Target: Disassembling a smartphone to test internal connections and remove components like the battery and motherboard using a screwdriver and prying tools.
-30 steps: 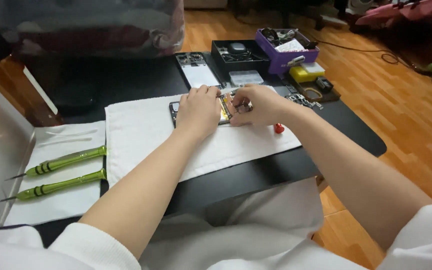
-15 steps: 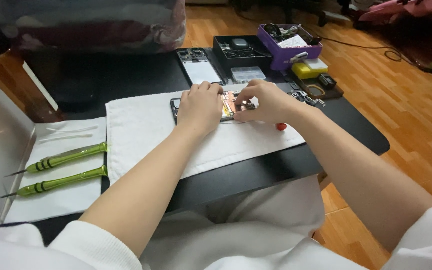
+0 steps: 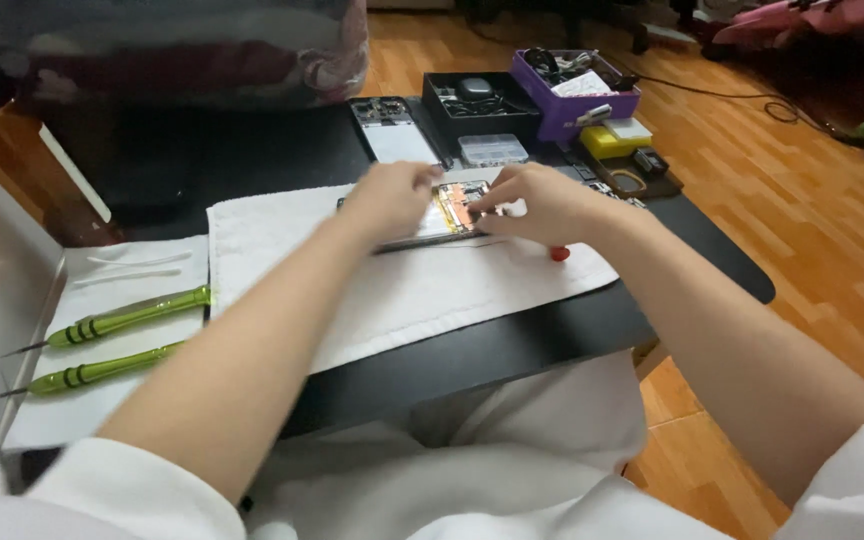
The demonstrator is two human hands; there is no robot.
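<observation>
Both hands [image 3: 392, 200] [image 3: 542, 205] on flat opened phone [image 3: 452, 212], soft white towel [image 3: 282, 245] beneath.

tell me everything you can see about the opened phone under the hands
The opened phone lies flat on a white towel on the black table, its back cover off, showing orange and metallic inner parts; finer detail is blurred. The left hand rests on its left end, and the right hand touches its right part with the fingertips. Much of it is hidden by both hands.
</observation>
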